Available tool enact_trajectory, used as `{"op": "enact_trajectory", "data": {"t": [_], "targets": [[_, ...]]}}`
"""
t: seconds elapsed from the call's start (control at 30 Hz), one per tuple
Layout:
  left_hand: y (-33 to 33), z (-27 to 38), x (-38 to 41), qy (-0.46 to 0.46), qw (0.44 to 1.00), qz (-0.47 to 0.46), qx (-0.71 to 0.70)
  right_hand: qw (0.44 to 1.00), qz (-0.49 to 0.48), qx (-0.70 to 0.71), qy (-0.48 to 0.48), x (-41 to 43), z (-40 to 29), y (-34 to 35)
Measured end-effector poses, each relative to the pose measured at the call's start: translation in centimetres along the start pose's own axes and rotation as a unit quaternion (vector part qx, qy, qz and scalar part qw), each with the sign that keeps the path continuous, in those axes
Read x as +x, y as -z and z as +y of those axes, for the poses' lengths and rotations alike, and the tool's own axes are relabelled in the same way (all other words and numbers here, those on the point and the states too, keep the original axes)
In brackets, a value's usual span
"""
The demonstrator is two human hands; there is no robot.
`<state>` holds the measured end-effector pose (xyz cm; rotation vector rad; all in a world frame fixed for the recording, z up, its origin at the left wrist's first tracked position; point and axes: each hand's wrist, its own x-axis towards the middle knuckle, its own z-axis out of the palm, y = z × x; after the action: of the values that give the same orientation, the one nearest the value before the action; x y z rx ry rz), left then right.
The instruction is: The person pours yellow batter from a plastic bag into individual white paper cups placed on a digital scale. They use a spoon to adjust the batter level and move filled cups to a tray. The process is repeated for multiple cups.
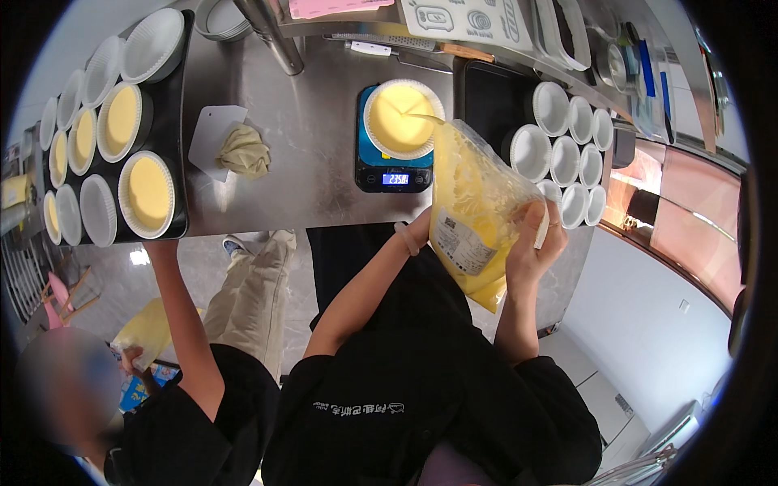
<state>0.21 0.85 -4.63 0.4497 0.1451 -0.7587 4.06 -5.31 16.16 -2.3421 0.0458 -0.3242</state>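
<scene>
A plastic bag of yellow batter (465,212) hangs tilted in front of me, and a thin stream runs from its top corner into a white fluted paper cup (403,121). That cup holds yellow batter and rests on a blue and black digital kitchen scale (392,176) with a lit display. My right hand (535,234) grips the bag's upper right edge. Only part of my left hand (422,226) shows, at the bag's left side; its fingers are hidden behind the bag.
At left, a dark tray (182,200) bears fluted cups, some holding batter. Near it lie a white scraper (203,136) and a crumpled cloth (244,152). Empty cups (530,153) stand on a black tray (492,91) at right. A knife (419,61) lies behind. A co-worker (200,389) stands left.
</scene>
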Motion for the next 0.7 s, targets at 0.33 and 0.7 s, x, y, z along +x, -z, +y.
{"op": "enact_trajectory", "data": {"t": [0.33, 0.7], "targets": [[-1.3, 3.1, 0.1, -0.019, 0.996, 0.024, 0.088, 0.995, 0.098, -0.007, 0.024, -1.0, -0.1, 1.4], [-1.6, 4.3, -0.2, -0.003, 0.996, 0.018, 0.084, 0.996, 0.085, -0.013, 0.021, -0.8, -0.7, 1.8]]}}
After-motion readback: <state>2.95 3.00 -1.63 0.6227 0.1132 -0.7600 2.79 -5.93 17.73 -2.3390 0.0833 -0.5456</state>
